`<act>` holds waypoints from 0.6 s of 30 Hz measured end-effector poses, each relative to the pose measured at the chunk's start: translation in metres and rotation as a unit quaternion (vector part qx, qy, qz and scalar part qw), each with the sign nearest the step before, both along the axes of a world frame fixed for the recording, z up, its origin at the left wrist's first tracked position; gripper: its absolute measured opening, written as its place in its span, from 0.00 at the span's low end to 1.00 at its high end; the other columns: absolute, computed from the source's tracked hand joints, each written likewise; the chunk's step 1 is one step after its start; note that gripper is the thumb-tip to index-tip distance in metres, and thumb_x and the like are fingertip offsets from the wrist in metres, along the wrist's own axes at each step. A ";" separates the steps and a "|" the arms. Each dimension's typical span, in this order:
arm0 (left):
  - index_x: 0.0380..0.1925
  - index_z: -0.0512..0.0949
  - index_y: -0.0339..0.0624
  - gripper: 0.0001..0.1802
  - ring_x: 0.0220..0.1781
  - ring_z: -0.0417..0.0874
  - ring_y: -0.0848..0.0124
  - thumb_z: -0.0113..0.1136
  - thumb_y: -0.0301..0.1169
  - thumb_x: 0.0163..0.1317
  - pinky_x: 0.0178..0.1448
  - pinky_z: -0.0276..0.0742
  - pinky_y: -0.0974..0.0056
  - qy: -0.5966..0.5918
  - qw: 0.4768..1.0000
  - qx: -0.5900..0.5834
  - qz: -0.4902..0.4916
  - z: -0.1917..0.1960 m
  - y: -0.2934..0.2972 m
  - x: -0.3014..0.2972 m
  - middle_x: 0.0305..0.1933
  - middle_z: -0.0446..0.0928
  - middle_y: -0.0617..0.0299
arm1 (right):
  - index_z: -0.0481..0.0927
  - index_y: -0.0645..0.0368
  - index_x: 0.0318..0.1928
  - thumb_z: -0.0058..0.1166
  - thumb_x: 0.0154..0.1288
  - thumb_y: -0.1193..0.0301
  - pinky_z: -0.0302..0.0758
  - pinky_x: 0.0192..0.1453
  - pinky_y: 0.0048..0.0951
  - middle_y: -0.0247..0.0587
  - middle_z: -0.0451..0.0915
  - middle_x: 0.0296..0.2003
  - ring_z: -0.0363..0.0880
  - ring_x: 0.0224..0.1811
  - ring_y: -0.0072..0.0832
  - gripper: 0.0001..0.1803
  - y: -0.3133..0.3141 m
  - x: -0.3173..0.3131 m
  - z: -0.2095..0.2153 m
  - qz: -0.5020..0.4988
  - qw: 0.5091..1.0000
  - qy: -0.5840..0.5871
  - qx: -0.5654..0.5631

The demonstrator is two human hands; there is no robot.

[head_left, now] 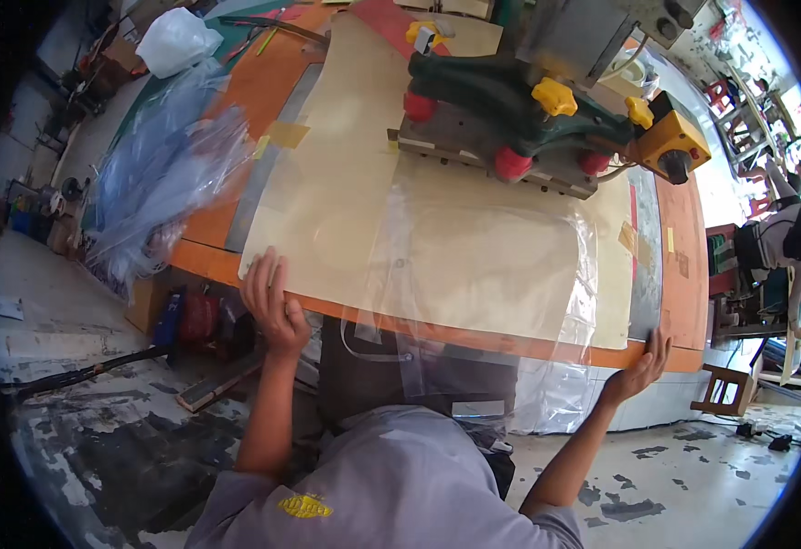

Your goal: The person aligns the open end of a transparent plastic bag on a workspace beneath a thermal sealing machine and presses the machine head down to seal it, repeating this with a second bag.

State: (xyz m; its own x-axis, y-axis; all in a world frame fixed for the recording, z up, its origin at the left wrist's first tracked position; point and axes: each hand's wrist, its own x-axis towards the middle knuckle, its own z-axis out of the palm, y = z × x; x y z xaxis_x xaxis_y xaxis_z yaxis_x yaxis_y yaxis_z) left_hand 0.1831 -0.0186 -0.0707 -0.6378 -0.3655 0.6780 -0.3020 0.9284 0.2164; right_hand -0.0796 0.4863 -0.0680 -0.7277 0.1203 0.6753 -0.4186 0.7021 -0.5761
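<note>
My left hand point(275, 304) rests its outstretched fingers on the front left corner of a large beige sheet point(327, 229) on the orange worktable. At the table's front right edge lies my right hand point(638, 371), fingers extended, beside the beige sheet's corner and holding nothing. Between my hands, a clear plastic bag or sheet point(492, 265) with a small snap-like dot spreads over the beige sheet and hangs off the front edge. Its far end reaches the metal bar of a dark green press head point(519, 119), which has red and yellow knobs.
A yellow control box point(675, 142) with a black knob sits at the press's right. Crumpled clear plastic sheets point(158, 183) are heaped on the left, with a white plastic bag point(178, 43) behind. A wooden stool point(725, 392) stands right of the table. Another person point(776, 242) is at far right.
</note>
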 end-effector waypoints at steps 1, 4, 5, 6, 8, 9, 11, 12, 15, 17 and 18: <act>0.66 0.74 0.35 0.29 0.74 0.69 0.46 0.36 0.45 0.82 0.78 0.58 0.39 0.048 0.998 -0.021 0.018 -0.008 0.000 -0.003 0.71 0.72 0.46 | 0.81 0.67 0.63 0.29 0.86 0.58 0.65 0.76 0.49 0.49 0.76 0.68 0.71 0.73 0.46 0.30 0.002 0.002 -0.007 -0.026 0.997 0.031 0.058; 0.71 0.67 0.37 0.32 0.78 0.61 0.43 0.27 0.48 0.83 0.80 0.52 0.34 0.121 0.991 -0.041 0.030 -0.022 0.000 -0.012 0.77 0.64 0.41 | 0.82 0.66 0.62 0.25 0.85 0.56 0.65 0.77 0.50 0.51 0.76 0.68 0.71 0.73 0.45 0.33 -0.001 -0.004 -0.021 -0.064 0.989 0.099 0.092; 0.70 0.68 0.36 0.32 0.79 0.61 0.43 0.28 0.48 0.83 0.80 0.52 0.34 0.125 0.991 -0.037 0.031 -0.023 0.001 -0.013 0.76 0.64 0.41 | 0.81 0.66 0.63 0.24 0.84 0.56 0.64 0.78 0.51 0.52 0.76 0.68 0.70 0.74 0.46 0.34 -0.004 -0.006 -0.023 -0.071 0.988 0.119 0.064; 0.69 0.68 0.36 0.32 0.79 0.60 0.43 0.28 0.48 0.83 0.80 0.52 0.34 0.128 0.991 -0.034 0.032 -0.025 0.002 -0.014 0.76 0.64 0.41 | 0.80 0.66 0.63 0.23 0.83 0.56 0.63 0.79 0.52 0.52 0.77 0.67 0.69 0.74 0.47 0.34 -0.006 -0.009 -0.025 -0.078 0.987 0.139 0.036; 0.69 0.69 0.37 0.31 0.79 0.61 0.43 0.28 0.48 0.83 0.80 0.52 0.34 0.119 0.992 -0.034 0.023 -0.024 0.001 -0.008 0.76 0.64 0.42 | 0.80 0.65 0.64 0.22 0.82 0.56 0.62 0.80 0.52 0.53 0.76 0.67 0.68 0.74 0.48 0.35 -0.007 -0.010 -0.028 -0.086 0.985 0.146 0.035; 0.69 0.69 0.38 0.31 0.79 0.61 0.43 0.28 0.48 0.83 0.80 0.52 0.33 0.109 0.993 -0.032 0.027 -0.025 0.001 -0.006 0.76 0.64 0.43 | 0.79 0.65 0.64 0.22 0.82 0.55 0.63 0.80 0.52 0.53 0.75 0.68 0.68 0.74 0.48 0.35 -0.009 -0.009 -0.028 -0.085 0.986 0.137 0.029; 0.68 0.70 0.39 0.31 0.79 0.61 0.44 0.28 0.48 0.83 0.80 0.52 0.34 0.101 0.994 -0.031 0.029 -0.023 0.000 -0.007 0.76 0.65 0.46 | 0.77 0.65 0.65 0.22 0.82 0.54 0.63 0.80 0.53 0.52 0.73 0.68 0.67 0.75 0.48 0.35 -0.008 -0.010 -0.029 -0.079 0.988 0.131 0.027; 0.68 0.70 0.39 0.31 0.79 0.61 0.44 0.28 0.48 0.83 0.80 0.52 0.34 0.104 0.994 -0.031 0.025 -0.024 0.001 -0.009 0.76 0.65 0.46 | 0.77 0.65 0.65 0.22 0.82 0.54 0.63 0.80 0.53 0.52 0.73 0.68 0.67 0.75 0.48 0.35 -0.005 -0.010 -0.029 -0.084 0.987 0.134 0.027; 0.67 0.70 0.39 0.30 0.79 0.61 0.45 0.27 0.48 0.83 0.80 0.51 0.34 0.114 0.992 -0.040 0.030 -0.027 0.001 -0.010 0.76 0.66 0.46 | 0.77 0.64 0.64 0.21 0.82 0.53 0.63 0.80 0.53 0.52 0.73 0.68 0.66 0.75 0.48 0.35 -0.003 -0.011 -0.032 -0.069 0.988 0.140 0.021; 0.66 0.71 0.39 0.30 0.78 0.61 0.45 0.28 0.47 0.83 0.80 0.51 0.35 0.120 0.991 -0.047 0.024 -0.027 0.000 -0.012 0.75 0.66 0.45 | 0.77 0.63 0.65 0.20 0.83 0.50 0.64 0.79 0.54 0.51 0.73 0.68 0.65 0.75 0.48 0.36 -0.001 -0.013 -0.035 -0.060 0.987 0.148 0.014; 0.66 0.71 0.39 0.30 0.78 0.61 0.45 0.28 0.47 0.83 0.80 0.51 0.35 0.121 0.991 -0.049 0.024 -0.027 0.000 -0.012 0.75 0.66 0.45 | 0.77 0.63 0.65 0.20 0.83 0.50 0.64 0.79 0.54 0.51 0.73 0.68 0.65 0.75 0.48 0.36 0.000 -0.014 -0.036 -0.060 0.987 0.150 0.011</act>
